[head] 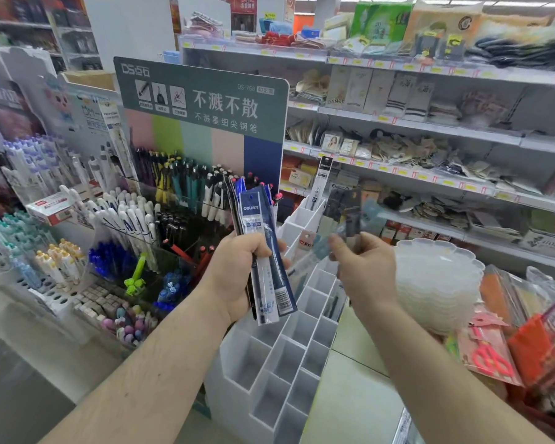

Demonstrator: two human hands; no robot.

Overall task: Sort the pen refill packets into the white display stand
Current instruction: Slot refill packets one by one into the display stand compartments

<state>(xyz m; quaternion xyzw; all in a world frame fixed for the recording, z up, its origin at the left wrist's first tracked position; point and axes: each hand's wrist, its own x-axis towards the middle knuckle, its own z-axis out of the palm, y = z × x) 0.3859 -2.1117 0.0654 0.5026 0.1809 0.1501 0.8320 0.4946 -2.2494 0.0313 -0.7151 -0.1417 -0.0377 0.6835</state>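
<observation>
Holding a bunch of long blue-and-clear plastic refill packets [265, 251] in my left hand [237, 277], grip closed around them, I pinch one blurred packet [346, 216] in my right hand [364, 274] at two o'clock above the white compartmented display stand [289, 357]; I'd lower it upright into a matching slot.

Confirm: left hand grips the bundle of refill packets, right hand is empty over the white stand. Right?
Not quite. In the head view the right hand isn't empty: it pinches a blurred refill packet over the white display stand. The left hand does grip the packet bundle.
</observation>
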